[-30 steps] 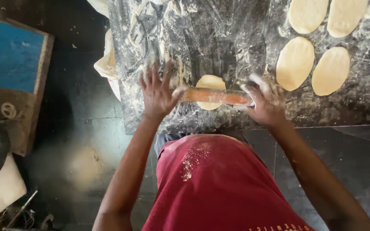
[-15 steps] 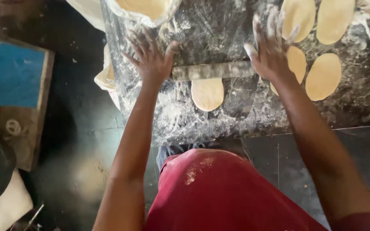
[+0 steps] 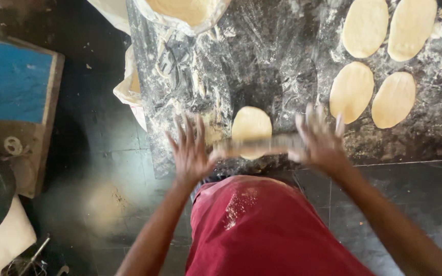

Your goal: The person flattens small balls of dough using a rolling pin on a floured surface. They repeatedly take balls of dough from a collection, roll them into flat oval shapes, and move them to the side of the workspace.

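Pulled back toward the lower frame since half a second ago, the rolling pin (image 3: 254,145) is pressed on the dough disc (image 3: 251,125) at centre under the flat, open left hand (image 3: 193,153) and right hand (image 3: 321,143). Four rolled discs (image 3: 351,92) lie upper right on the floured tabletop (image 3: 277,61); a flour-filled bag (image 3: 182,13) sits at the top.

Dim overall, soft daylight on floured counter (image 3: 282,66). Heavy motion blur on both hands (image 3: 193,153) and rolling pin (image 3: 254,144). Floor left of counter dark, underexposed. No glare.

Bare-armed, flour-dusted dark red garment (image 3: 262,230) below the waist
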